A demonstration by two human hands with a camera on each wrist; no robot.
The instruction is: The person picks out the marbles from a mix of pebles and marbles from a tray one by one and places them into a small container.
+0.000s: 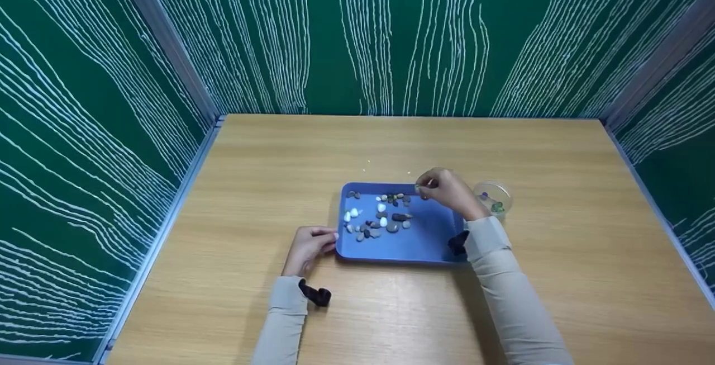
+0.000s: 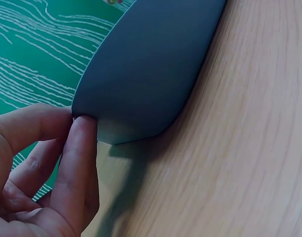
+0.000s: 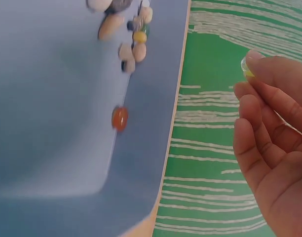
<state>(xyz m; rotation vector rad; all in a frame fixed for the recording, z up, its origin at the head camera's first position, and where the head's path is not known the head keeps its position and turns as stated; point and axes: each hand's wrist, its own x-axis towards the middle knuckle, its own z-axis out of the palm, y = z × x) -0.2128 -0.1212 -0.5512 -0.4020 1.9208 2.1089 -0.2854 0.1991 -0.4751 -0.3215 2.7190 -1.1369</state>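
Note:
A blue tray [image 1: 430, 236] lies on the table with several white, brown and grey pebbles [image 1: 392, 227] scattered over its left and middle parts. My left hand [image 1: 306, 245] pinches the tray's left edge near the front corner, thumb and fingertips on the rim [image 2: 87, 109]. Above the tray's far right part, my right hand [image 1: 447, 189] pinches a small clear and yellow-green glass marble [image 3: 245, 65], partly covered by the thumb. Below it, a glossy orange-brown pebble [image 3: 120, 118] lies alone by the far wall, apart from a row of pebbles [image 3: 139, 51].
Beside the tray's right edge stands a clear round cup [image 1: 492, 196] with green and purple pieces in it, partly behind my right wrist. A few tiny pale specks [image 1: 364, 170] lie beyond the tray. Green panels [image 1: 324, 46] with white lines enclose the wooden table [image 1: 268, 158].

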